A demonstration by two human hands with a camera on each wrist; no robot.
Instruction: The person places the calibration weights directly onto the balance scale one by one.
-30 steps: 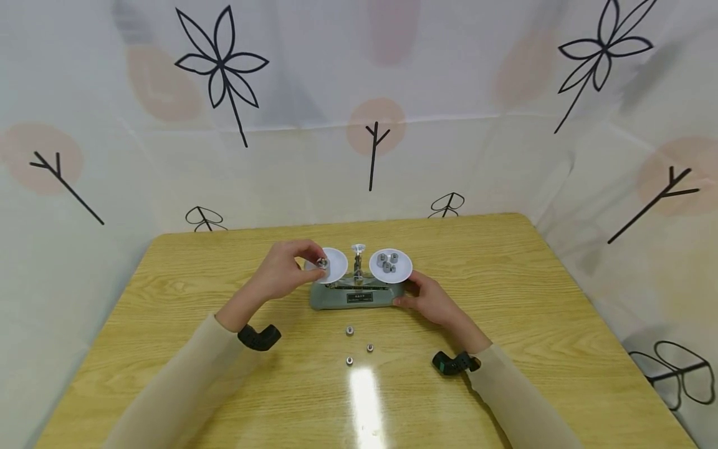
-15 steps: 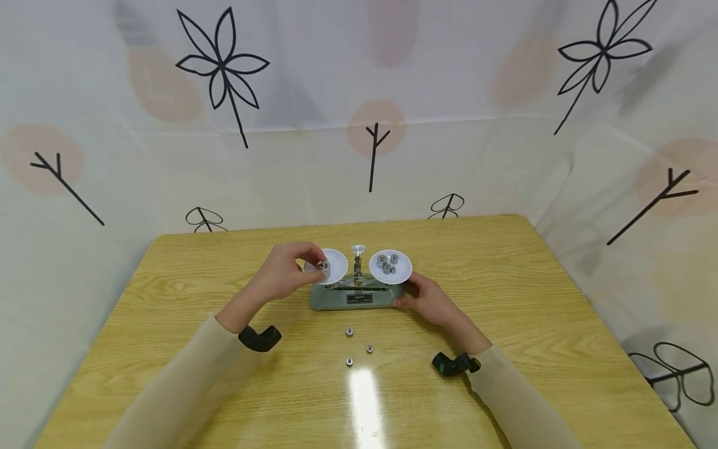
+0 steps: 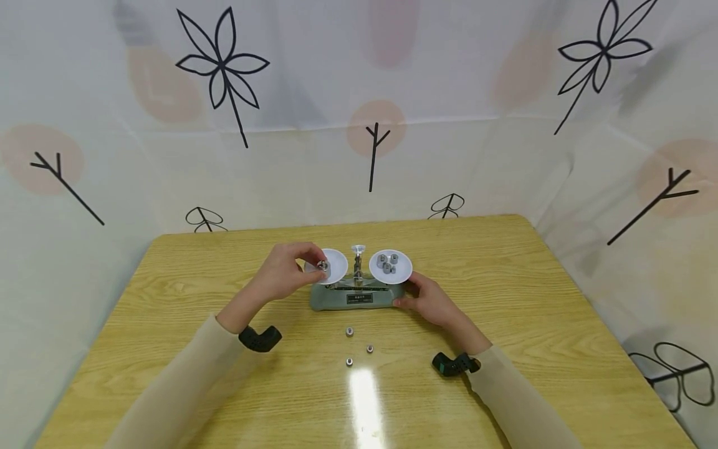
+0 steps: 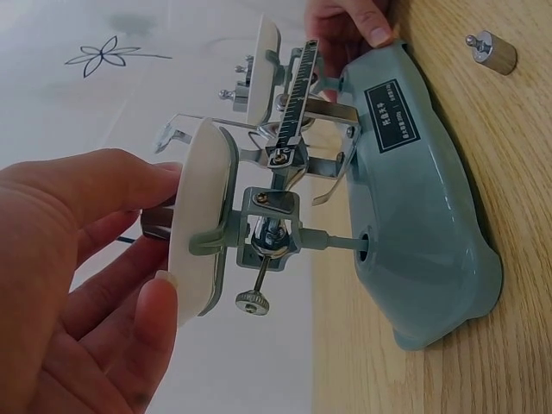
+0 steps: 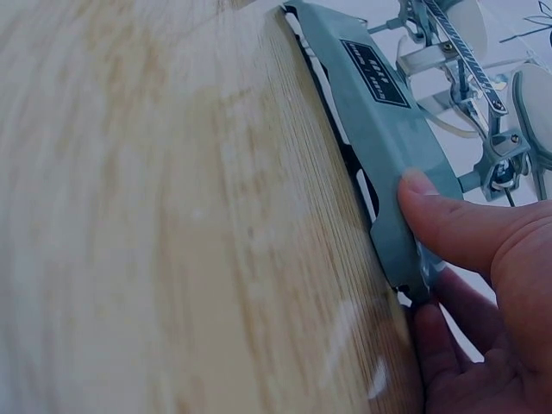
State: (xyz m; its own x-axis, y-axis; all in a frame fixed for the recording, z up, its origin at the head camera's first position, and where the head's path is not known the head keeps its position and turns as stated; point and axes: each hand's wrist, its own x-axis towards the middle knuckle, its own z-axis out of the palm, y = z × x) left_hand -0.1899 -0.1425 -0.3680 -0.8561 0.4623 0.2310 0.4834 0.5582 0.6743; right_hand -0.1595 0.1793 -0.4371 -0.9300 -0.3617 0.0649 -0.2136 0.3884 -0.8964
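At the left pan point(image 3: 338, 265), your left hand point(image 3: 283, 272) pinches a metal weight point(image 3: 322, 266); your right hand point(image 3: 430, 300) grips the balance point(image 3: 336, 302) at its right end. A fingertip point(image 4: 159, 304) catching the pan's rim could jolt the beam point(image 4: 297, 99) and topple the weights point(image 3: 387, 267) on the right pan point(image 3: 401, 275). Three loose weights point(image 3: 349, 332) sit nearer you; the table point(image 3: 533, 299) leaves room left and right.

Left hand point(image 3: 286, 271) and right hand point(image 3: 429, 300) are viewed downward from the head. Close past each, the balance base point(image 4: 423, 207) is shared by wrist views.
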